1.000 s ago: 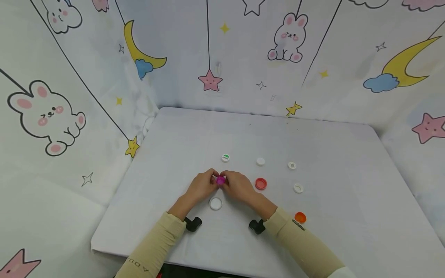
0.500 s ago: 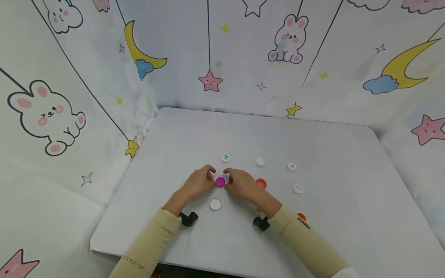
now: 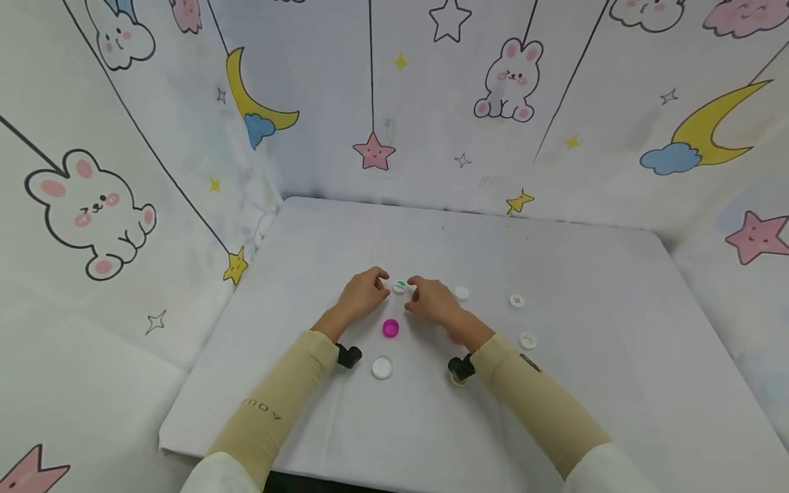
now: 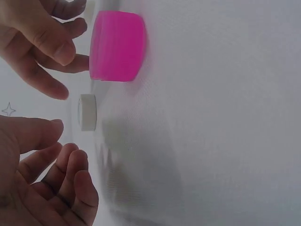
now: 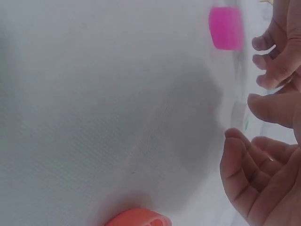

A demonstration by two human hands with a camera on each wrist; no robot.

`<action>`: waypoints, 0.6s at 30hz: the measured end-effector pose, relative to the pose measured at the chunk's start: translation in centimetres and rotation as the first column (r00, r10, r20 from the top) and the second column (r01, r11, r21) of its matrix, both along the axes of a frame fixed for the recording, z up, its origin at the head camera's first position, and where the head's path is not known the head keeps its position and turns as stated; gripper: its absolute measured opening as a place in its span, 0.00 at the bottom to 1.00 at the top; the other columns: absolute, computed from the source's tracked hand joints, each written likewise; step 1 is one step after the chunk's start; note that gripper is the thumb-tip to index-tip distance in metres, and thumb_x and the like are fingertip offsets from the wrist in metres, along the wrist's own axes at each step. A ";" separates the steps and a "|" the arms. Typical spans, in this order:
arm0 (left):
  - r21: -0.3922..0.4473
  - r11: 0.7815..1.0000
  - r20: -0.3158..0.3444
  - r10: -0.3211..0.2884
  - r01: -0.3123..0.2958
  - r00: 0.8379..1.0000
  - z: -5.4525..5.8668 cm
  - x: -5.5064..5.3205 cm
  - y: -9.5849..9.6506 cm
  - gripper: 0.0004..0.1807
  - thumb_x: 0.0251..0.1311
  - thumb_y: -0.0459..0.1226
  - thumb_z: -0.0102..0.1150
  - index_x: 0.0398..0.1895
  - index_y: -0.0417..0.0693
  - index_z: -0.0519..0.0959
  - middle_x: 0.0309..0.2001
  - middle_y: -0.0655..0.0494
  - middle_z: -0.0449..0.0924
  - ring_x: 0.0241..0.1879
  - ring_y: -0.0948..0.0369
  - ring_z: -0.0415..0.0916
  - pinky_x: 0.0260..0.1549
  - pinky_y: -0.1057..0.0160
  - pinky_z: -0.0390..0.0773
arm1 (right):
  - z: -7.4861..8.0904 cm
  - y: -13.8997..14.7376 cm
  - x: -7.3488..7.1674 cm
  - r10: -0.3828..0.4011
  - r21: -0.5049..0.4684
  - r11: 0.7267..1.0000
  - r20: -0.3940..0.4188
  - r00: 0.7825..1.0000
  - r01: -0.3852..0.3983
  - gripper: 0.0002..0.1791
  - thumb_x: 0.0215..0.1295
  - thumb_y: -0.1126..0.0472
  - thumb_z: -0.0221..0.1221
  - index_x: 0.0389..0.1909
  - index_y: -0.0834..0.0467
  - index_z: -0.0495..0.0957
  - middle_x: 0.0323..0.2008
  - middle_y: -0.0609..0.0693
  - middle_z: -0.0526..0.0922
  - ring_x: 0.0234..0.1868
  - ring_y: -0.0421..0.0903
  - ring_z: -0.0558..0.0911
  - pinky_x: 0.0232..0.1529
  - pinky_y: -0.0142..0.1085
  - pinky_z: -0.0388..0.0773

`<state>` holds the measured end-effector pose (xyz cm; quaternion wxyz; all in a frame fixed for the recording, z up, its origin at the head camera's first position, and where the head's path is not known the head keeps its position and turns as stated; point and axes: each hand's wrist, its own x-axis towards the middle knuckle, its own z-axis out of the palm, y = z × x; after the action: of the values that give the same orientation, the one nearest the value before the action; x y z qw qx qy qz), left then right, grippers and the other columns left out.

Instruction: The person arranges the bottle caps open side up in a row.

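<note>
A small white cap with a green mark (image 3: 400, 286) lies on the white table between my two hands. My left hand (image 3: 364, 293) is at its left side, thumb and fingers apart. On the other side, my right hand (image 3: 433, 301) has its fingers loosely bent, with nothing between them. The left wrist view shows a gap between both hands and the white cap (image 4: 88, 113). Nearer to me stands a magenta cap (image 3: 390, 329), untouched. In the right wrist view this magenta cap (image 5: 226, 29) is near the left hand's fingers.
White caps lie to the right: a plain one (image 3: 461, 294), one with a square mark (image 3: 516, 300) and a ring-like one (image 3: 527, 341). A larger white cap (image 3: 382, 368) lies nearer. My right arm partly covers a red cap (image 3: 456, 338) and a yellowish one (image 3: 459, 382).
Both hands have let go of the magenta cap and moved forward to either side of the green-marked cap. The magenta cap stays on the table. The right sleeve now hides the orange cap.
</note>
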<state>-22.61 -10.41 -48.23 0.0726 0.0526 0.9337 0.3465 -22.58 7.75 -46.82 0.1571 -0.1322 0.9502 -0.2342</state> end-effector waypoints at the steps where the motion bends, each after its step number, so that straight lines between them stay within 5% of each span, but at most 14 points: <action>1: -0.003 1.000 -0.005 -0.005 0.005 1.000 -0.1 -0.3 0.1 0.17 0.63 0.37 0.61 0.54 0.45 0.76 0.32 0.56 0.76 0.31 0.60 0.72 0.33 0.63 0.72 | -0.1 -0.1 -0.2 -0.005 0.000 1.000 -0.004 1.000 0.005 0.30 0.62 0.57 0.65 0.64 0.58 0.70 0.40 0.51 0.83 0.37 0.46 0.80 0.41 0.38 0.78; 18: -0.121 0.991 0.024 -0.061 0.063 0.998 -1.0 -1.9 1.1 0.21 0.57 0.37 0.65 0.54 0.44 0.77 0.33 0.55 0.77 0.30 0.60 0.72 0.32 0.63 0.70 | -1.7 -0.8 -2.7 -0.099 -0.004 0.995 -0.053 0.994 0.099 0.23 0.61 0.61 0.64 0.58 0.59 0.77 0.39 0.53 0.84 0.38 0.48 0.80 0.44 0.41 0.77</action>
<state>-24.52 -9.32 -49.25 0.0960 0.0735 0.9502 0.2872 -25.28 6.93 -48.53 0.1199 -0.0913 0.9593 -0.2387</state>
